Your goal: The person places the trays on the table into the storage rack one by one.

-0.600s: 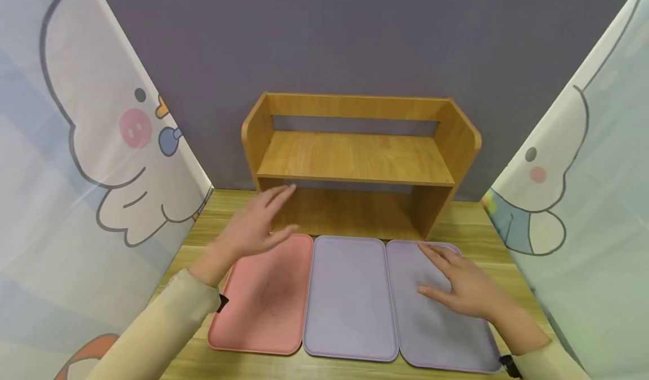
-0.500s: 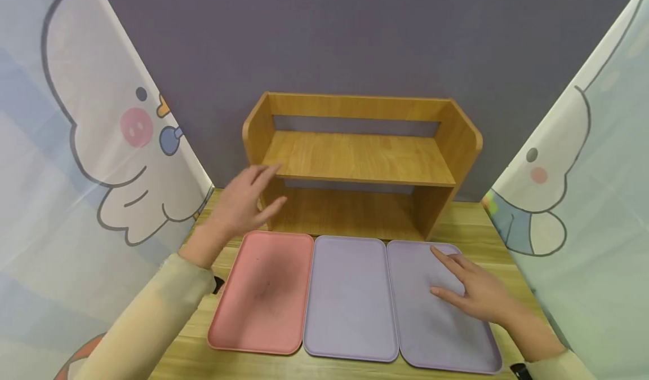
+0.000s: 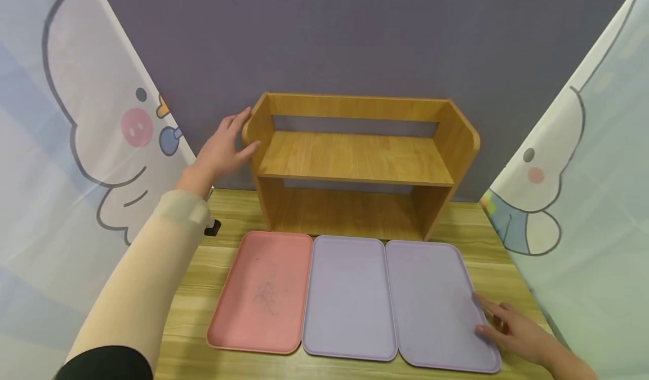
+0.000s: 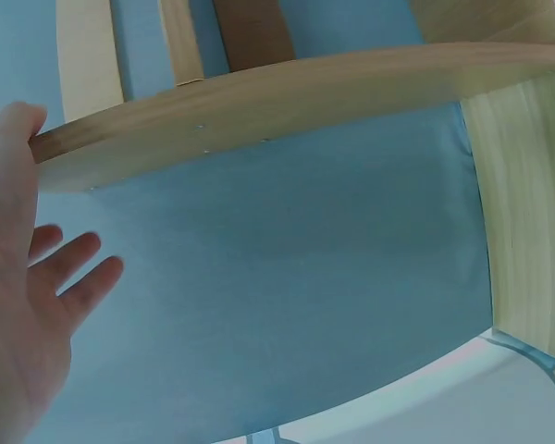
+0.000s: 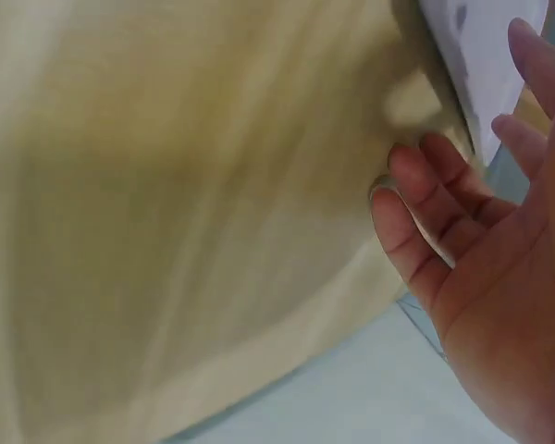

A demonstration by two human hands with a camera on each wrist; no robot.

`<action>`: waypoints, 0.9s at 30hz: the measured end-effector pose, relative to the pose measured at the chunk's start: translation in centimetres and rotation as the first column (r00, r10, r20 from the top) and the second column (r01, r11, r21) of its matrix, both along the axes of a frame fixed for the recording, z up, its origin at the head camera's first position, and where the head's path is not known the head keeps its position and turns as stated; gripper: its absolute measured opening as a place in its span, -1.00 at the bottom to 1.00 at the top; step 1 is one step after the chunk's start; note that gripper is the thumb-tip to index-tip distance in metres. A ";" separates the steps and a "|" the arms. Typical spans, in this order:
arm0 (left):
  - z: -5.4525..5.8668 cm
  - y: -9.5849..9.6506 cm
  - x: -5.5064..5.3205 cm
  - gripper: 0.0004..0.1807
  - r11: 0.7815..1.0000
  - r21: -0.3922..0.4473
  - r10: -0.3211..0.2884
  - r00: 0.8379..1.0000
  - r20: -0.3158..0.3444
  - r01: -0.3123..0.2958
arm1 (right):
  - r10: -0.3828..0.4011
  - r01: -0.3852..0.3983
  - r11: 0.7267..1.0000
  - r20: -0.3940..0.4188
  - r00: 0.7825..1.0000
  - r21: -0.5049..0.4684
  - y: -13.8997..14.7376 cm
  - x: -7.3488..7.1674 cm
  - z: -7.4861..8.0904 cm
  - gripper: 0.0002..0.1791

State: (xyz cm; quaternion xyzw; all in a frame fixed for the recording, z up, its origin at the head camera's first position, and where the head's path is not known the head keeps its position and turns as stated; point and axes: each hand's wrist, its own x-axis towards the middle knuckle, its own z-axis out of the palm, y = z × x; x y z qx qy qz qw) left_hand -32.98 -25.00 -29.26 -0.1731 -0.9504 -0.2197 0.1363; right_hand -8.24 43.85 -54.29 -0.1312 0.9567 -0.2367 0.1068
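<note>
My left hand [image 3: 221, 150] is at the upper front edge of the wooden shelf's [image 3: 355, 157] left side panel. In the left wrist view, the thumb lies at the edge of the side panel [image 4: 305, 102], while several fingertips [image 4: 97, 277] stand apart from it, loosely spread. My right hand [image 3: 519, 335] is at the right rim of the right purple tray [image 3: 436, 306]. Its thumb and index finger are over the rim; the other fingers [image 5: 412, 236] are loosely bent outside it, above the table. Whether they touch the tray, I cannot tell.
A pink tray [image 3: 261, 290] with dark scuff marks and a middle purple tray [image 3: 350, 298] lie side by side in front of the shelf. All rest on a wood-grain table [image 3: 228, 211]. Grey cloth [image 3: 355, 36] hangs behind, with cartoon-printed curtains [image 3: 608, 199] at both sides.
My left hand has moved up and left from over the pink tray to the shelf's left side panel. My right hand has moved down and right to the tray's outer rim.
</note>
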 end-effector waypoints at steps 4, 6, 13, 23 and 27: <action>0.3 -0.1 -0.8 -0.07 1.000 0.010 -0.020 1.000 0.023 0.019 | 0.064 -0.064 0.997 0.009 0.998 -0.041 0.3 0.7 -1.1 -0.26; 0.5 0.1 -1.2 -0.08 1.000 0.011 -0.023 0.999 0.034 0.023 | 0.077 -0.077 0.997 0.017 0.997 -0.033 0.2 0.8 -1.3 -0.27; 0.4 0.3 -1.5 -0.16 0.999 0.053 -0.013 0.997 0.079 0.008 | 0.150 -0.151 0.989 -0.138 0.979 -0.001 -0.5 1.0 -1.6 -0.24; 0.0 1.2 -1.4 -0.23 0.994 0.106 -0.006 0.998 0.059 -0.001 | 0.127 -0.131 0.966 -0.034 0.991 -0.222 1.1 0.7 -2.2 -0.30; 0.0 1.3 -1.4 -0.23 0.994 0.110 0.003 0.998 0.065 -0.010 | 0.127 -0.079 0.925 0.107 0.986 -0.371 1.4 0.7 -2.2 -0.28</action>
